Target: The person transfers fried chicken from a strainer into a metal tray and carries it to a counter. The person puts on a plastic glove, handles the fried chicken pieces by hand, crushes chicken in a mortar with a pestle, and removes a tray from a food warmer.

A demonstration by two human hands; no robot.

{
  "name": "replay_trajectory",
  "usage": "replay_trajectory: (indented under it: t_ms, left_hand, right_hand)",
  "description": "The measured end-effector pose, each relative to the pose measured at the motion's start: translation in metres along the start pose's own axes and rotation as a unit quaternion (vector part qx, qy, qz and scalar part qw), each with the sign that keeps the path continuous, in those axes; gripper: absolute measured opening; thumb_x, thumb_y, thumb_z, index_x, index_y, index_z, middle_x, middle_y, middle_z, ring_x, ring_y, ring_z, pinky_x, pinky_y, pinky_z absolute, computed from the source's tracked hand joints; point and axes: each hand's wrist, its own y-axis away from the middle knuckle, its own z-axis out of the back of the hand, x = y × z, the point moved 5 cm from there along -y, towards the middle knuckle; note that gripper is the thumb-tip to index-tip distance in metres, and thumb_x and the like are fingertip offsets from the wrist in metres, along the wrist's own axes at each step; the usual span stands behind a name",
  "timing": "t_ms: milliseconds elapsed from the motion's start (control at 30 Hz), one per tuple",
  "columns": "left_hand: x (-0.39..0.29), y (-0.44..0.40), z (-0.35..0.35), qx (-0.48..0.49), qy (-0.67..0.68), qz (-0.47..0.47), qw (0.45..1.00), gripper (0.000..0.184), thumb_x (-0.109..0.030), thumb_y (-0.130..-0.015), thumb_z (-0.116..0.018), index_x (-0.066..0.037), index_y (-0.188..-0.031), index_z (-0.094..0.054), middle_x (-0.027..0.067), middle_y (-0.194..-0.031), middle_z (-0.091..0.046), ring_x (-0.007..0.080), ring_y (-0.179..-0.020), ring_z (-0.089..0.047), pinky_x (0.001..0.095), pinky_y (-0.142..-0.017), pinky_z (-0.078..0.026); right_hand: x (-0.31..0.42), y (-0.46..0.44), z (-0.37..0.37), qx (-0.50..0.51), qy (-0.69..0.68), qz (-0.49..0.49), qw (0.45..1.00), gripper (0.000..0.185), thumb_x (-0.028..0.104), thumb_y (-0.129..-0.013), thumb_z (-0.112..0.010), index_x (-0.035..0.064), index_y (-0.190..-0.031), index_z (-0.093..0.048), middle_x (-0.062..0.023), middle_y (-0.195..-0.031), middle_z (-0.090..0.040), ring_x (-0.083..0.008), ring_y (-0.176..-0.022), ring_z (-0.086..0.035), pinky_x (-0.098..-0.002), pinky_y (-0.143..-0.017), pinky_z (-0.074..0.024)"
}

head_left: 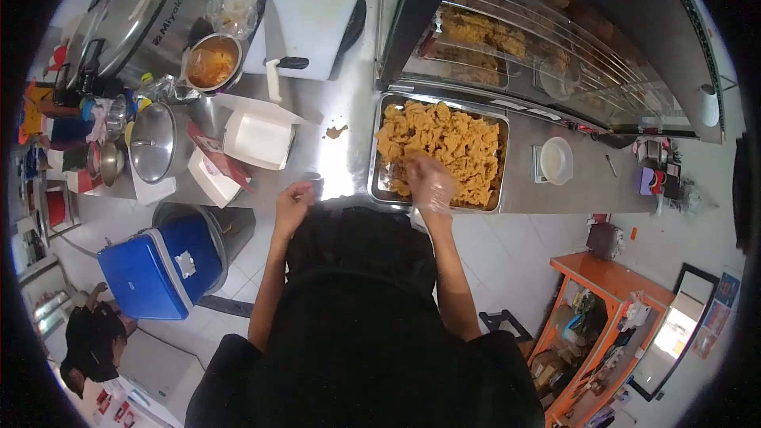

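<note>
A clear plastic glove covers my right hand (pixel 430 182), which is over a metal tray (pixel 502 166) of golden-brown fried chicken pieces (pixel 456 143). Its fingers are bent closed among the pieces at the left of the tray, apparently around one; they hide most of it. My bare left hand (pixel 294 200) hovers by the counter's front edge with its fingers curled in, and I see nothing held there. An open white cardboard box (pixel 258 141) stands left of it on the steel counter (pixel 337 166). Brown crumbs (pixel 335 132) lie between box and tray.
A knife (pixel 274 47) rests on a white cutting board (pixel 321 16). Behind the tray stands a glass display case (pixel 547 55). A pot of orange-red sauce (pixel 212 62), a glass lid (pixel 153 143), a white bowl (pixel 556 160) and a blue cooler (pixel 162 265) surround me. Another person (pixel 93 341) is at lower left.
</note>
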Motion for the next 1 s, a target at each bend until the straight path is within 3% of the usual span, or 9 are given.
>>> replay_trajectory:
  t_ms: [167, 300, 400, 500, 567, 600, 733, 867, 1000]
  left_hand:
    - [-0.035, -0.006, -0.006, -0.047, -0.129, -0.065, 0.988, 0.022, -0.016, -0.089, -0.067, 0.0, -0.104, -0.066, 0.0058, -0.087, -0.069, 0.0112, -0.073, -0.061, 0.026, -0.061, -0.049]
    - [-0.085, -0.005, -0.037, -0.009, -0.144, -0.129, 0.981, 0.019, -0.014, -0.087, -0.067, -0.001, -0.101, -0.068, 0.0073, -0.089, -0.07, 0.0124, -0.071, -0.062, 0.027, -0.061, -0.049]
    - [-0.116, -0.006, -0.056, 0.011, -0.13, -0.17, 0.977, 0.019, -0.012, -0.085, -0.068, 0.0, -0.101, -0.068, 0.0101, -0.09, -0.07, 0.0148, -0.069, -0.063, 0.0279, -0.061, -0.05]
    - [-0.151, -0.005, -0.075, 0.032, -0.139, -0.202, 0.969, 0.019, -0.009, -0.084, -0.068, 0.0, -0.101, -0.068, 0.0121, -0.092, -0.07, 0.0162, -0.07, -0.064, 0.0271, -0.061, -0.05]
    - [-0.169, -0.003, -0.091, 0.076, -0.101, -0.235, 0.964, 0.02, -0.007, -0.084, -0.068, -0.001, -0.103, -0.068, 0.012, -0.093, -0.07, 0.0153, -0.071, -0.065, 0.0262, -0.061, -0.05]
    - [-0.177, -0.001, -0.097, 0.095, -0.092, -0.241, 0.962, 0.02, -0.006, -0.084, -0.069, -0.002, -0.103, -0.069, 0.011, -0.094, -0.07, 0.0151, -0.072, -0.066, 0.026, -0.061, -0.051]
    - [-0.186, 0.0, -0.117, 0.156, -0.062, -0.278, 0.946, 0.02, -0.007, -0.084, -0.07, -0.001, -0.103, -0.069, 0.0108, -0.092, -0.071, 0.0142, -0.073, -0.066, 0.0255, -0.064, -0.051]
    - [-0.192, 0.006, -0.111, 0.127, 0.063, -0.149, 0.979, 0.013, -0.003, -0.085, -0.068, 0.004, -0.097, -0.069, 0.0076, -0.087, -0.069, 0.0126, -0.078, -0.065, 0.0245, -0.07, -0.052]
    - [-0.295, 0.079, -0.088, 0.193, 0.051, -0.271, 0.942, 0.008, -0.003, -0.083, -0.071, 0.004, -0.086, -0.07, 0.0099, -0.082, -0.07, 0.0157, -0.076, -0.066, 0.0265, -0.067, -0.052]
  right_hand:
    - [0.035, -0.026, -0.028, 0.081, 0.227, 0.136, 0.961, 0.016, 0.011, -0.077, -0.061, 0.0101, -0.091, -0.067, -0.0111, -0.094, -0.056, -0.0296, -0.092, -0.054, -0.042, -0.078, -0.0443]
    - [0.026, -0.037, -0.053, 0.16, 0.263, 0.197, 0.931, 0.015, 0.011, -0.079, -0.057, 0.0103, -0.09, -0.068, -0.0108, -0.1, -0.054, -0.0302, -0.099, -0.05, -0.0426, -0.085, -0.0396]
    - [0.027, -0.041, -0.047, 0.226, 0.232, 0.174, 0.93, 0.022, 0.013, -0.072, -0.068, 0.0065, -0.093, -0.069, -0.0128, -0.104, -0.053, -0.0311, -0.108, -0.046, -0.0436, -0.091, -0.0362]
    - [0.039, -0.039, -0.016, 0.171, 0.124, 0.122, 0.97, 0.02, 0.015, -0.074, -0.071, 0.0072, -0.093, -0.07, -0.0105, -0.1, -0.06, -0.0273, -0.101, -0.055, -0.041, -0.086, -0.0423]
    - [0.026, -0.032, -0.016, 0.217, -0.16, -0.116, 0.956, 0.02, 0.016, -0.077, -0.074, 0.0083, -0.095, -0.071, -0.0085, -0.088, -0.067, -0.0207, -0.082, -0.064, -0.035, -0.074, -0.0497]
    - [0.029, -0.027, -0.011, 0.185, -0.214, -0.119, 0.952, 0.02, 0.016, -0.08, -0.073, 0.0075, -0.098, -0.071, -0.0073, -0.078, -0.068, -0.014, -0.067, -0.064, -0.0296, -0.062, -0.0514]
    - [0.051, -0.017, 0.014, 0.18, -0.231, -0.167, 0.941, 0.022, 0.019, -0.083, -0.073, 0.0064, -0.101, -0.07, -0.0052, -0.083, -0.07, -0.0087, -0.071, -0.062, -0.0261, -0.063, -0.05]
    - [0.04, -0.009, 0.023, 0.165, -0.361, -0.226, 0.89, 0.029, 0.014, -0.083, -0.072, 0.0094, -0.112, -0.069, -0.0046, -0.092, -0.072, -0.0085, -0.077, -0.064, -0.0257, -0.068, -0.0526]
    - [-0.014, 0.012, 0.019, 0.072, -0.345, -0.264, 0.898, 0.028, 0.013, -0.084, -0.071, 0.0107, -0.112, -0.069, -0.0053, -0.095, -0.072, -0.0108, -0.081, -0.066, -0.0262, -0.072, -0.0529]
